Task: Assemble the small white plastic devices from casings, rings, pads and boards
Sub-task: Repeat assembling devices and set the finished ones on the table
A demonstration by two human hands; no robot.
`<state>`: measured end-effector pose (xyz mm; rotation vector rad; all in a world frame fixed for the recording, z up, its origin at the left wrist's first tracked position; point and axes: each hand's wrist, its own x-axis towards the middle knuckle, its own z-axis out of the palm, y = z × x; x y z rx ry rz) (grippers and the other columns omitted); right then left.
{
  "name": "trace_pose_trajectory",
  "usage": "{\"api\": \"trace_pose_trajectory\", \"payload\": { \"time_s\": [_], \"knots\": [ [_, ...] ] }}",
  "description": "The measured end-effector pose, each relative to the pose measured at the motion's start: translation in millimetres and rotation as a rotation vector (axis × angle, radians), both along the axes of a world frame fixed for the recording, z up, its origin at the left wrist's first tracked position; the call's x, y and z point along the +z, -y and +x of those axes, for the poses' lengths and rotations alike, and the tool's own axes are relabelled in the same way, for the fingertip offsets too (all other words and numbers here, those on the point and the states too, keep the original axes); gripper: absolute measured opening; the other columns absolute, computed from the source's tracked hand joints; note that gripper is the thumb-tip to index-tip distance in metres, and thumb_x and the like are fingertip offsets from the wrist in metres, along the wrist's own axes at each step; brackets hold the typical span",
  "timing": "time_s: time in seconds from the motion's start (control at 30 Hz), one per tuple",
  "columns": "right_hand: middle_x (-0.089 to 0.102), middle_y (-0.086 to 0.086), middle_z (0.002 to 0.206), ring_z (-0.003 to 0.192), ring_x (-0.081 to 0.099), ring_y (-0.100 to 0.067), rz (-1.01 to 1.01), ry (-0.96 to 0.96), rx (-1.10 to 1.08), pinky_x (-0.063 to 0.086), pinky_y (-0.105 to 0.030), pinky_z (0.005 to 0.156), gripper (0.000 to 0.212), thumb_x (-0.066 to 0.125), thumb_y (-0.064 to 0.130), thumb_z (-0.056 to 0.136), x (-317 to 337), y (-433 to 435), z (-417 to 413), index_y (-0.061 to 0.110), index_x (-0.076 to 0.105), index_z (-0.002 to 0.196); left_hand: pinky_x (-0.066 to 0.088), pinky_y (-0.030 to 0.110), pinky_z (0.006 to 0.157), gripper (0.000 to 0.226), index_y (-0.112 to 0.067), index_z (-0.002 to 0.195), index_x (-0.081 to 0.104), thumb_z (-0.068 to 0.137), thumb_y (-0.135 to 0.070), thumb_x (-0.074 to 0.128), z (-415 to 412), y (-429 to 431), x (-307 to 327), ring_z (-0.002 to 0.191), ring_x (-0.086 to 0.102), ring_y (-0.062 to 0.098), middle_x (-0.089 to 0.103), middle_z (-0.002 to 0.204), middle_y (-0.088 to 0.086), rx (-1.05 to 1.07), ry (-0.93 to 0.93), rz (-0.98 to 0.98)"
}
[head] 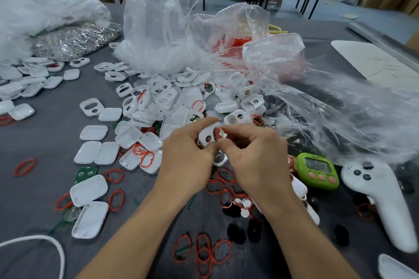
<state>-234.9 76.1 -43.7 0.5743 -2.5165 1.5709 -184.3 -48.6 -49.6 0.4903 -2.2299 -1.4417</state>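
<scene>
We count one holed white plastic casing and one red ring in our grip; rightward, one green timer and one white controller.

Timer left of controller

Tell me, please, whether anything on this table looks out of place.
Yes: white casings lie spilled in a loose heap beside the clear plastic bag. A green digital timer and a white handheld controller sit at the right among loose parts, and neither is a device part.
</scene>
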Motion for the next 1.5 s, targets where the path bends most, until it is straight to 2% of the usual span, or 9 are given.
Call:
{"api": "trace_pose_trajectory", "payload": {
  "time_s": [0.07,0.17,0.3,0.43,0.53,0.73,1.03,1.37,1.5],
  "knots": [
    [0.077,0.017,0.08,0.076,0.071,0.0,-0.007,-0.016,-0.022,0.058,-0.023,0.075,0.021,0.083,0.028,0.085,0,0,0,0.035,0.079,0.104,0.058,0.02,0.07,0.06,-0.071,0.091,0.065,0.084,-0.013,0.075,1,-2,5,0.07,0.069,-0.001,0.073,0.087,-0.03,-0.075,-0.01,0.055],
    [0.076,0.014,0.078,0.075,0.07,0.002,-0.005,-0.031,-0.016,0.054,-0.014,0.071,0.028,0.082,0.028,0.085,-1,-1,-1,0.04,0.075,0.109,0.042,0.01,0.052,0.07,-0.072,0.088,0.065,0.08,-0.003,0.064,4,-1,10,0.049,0.047,-0.002,0.057,0.054,-0.024,-0.169,-0.065,0.099],
    [0.076,0.01,0.077,0.075,0.068,0.001,0.086,-0.109,0.025,0.049,-0.01,0.07,0.035,0.081,0.028,0.085,-2,-4,0,0.044,0.067,0.113,0.038,0.02,0.052,0.076,-0.073,0.091,0.066,0.082,0.002,0.056,6,-1,9,0.049,0.036,0.003,0.044,0.045,-0.017,-0.226,-0.051,0.119],
    [0.074,0.007,0.075,0.072,0.067,-0.004,0.183,-0.187,0.031,0.052,-0.018,0.07,0.013,0.08,0.032,0.086,-3,-7,-1,0.032,0.08,0.099,0.063,0.036,0.08,0.07,-0.053,0.093,0.078,0.082,0.011,0.052,6,0,9,0.071,0.07,0.009,0.066,0.062,-0.019,-0.265,-0.025,0.296],
    [0.072,0.006,0.075,0.074,0.067,-0.013,0.236,-0.176,0.047,0.055,-0.034,0.07,0.014,0.083,0.035,0.083,-2,-9,0,0.03,0.079,0.095,0.064,0.037,0.081,0.055,-0.031,0.095,0.084,0.073,0.007,0.051,4,2,7,0.092,0.078,0.019,0.08,0.087,0.002,-0.277,-0.021,0.448],
    [0.06,0.006,0.05,0.041,0.046,-0.003,-0.03,0.067,0.112,0.034,-0.011,0.042,0.033,0.096,0.022,0.059,5,-14,-5,0.021,0.064,0.064,0.063,0.039,0.079,0.053,-0.015,0.101,0.083,0.061,0.0,0.052,4,2,5,0.091,0.077,0.026,0.08,0.093,0.007,-0.308,-0.022,0.491],
    [0.054,0.004,0.058,0.054,0.045,-0.01,-0.189,0.311,0.336,0.036,-0.024,0.049,0.039,0.091,0.038,0.053,9,-18,-14,0.016,0.069,0.076,0.061,0.029,0.055,0.049,-0.004,0.089,0.082,0.057,0.007,0.047,9,10,11,0.075,0.074,0.023,0.076,0.091,0.015,-0.533,0.011,0.875],
    [0.073,-0.01,0.074,0.068,0.069,-0.029,-0.222,0.319,0.246,0.06,-0.048,0.063,0.049,0.081,0.068,0.068,6,-11,-12,0.021,0.079,0.08,0.061,0.029,0.078,0.043,-0.008,0.116,0.077,0.075,0.003,0.07,5,8,5,0.101,0.074,0.026,0.075,0.11,0.016,-0.504,-0.009,0.824],
    [0.061,0.001,0.06,0.053,0.053,-0.01,-0.296,0.46,0.297,0.044,-0.018,0.051,0.041,0.07,0.059,0.084,7,-10,-15,0.02,0.079,0.078,0.061,0.028,0.075,0.04,-0.005,0.115,0.077,0.081,0.015,0.069,-1,4,6,0.088,0.073,0.032,0.075,0.101,0.024,-0.335,-0.058,0.739]
  ]
}}
